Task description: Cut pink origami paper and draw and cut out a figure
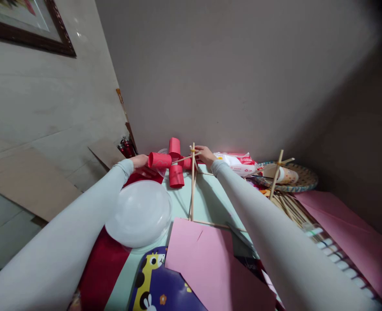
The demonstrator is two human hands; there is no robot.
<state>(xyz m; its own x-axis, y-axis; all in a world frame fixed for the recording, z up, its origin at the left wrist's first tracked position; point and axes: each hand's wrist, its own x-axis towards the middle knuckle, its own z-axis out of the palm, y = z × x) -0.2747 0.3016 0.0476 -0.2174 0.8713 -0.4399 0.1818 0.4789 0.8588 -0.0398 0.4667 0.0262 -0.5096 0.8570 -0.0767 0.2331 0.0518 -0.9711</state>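
Red paper-cup wheel (173, 163), four cups on crossed sticks, sits at 12 o'clock on the table (207, 203), against the upright stick frame (192, 183). Left hand (141, 163) grip clamped on the 9 o'clock cup. Right hand (205, 154) grip seemingly pinching the axle stick; small, unclear.

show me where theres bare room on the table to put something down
One bare patch: the pale green top between the clear bowl, the stick frame and the pink paper. Crowded elsewhere: red cups at the hands, loose sticks right.
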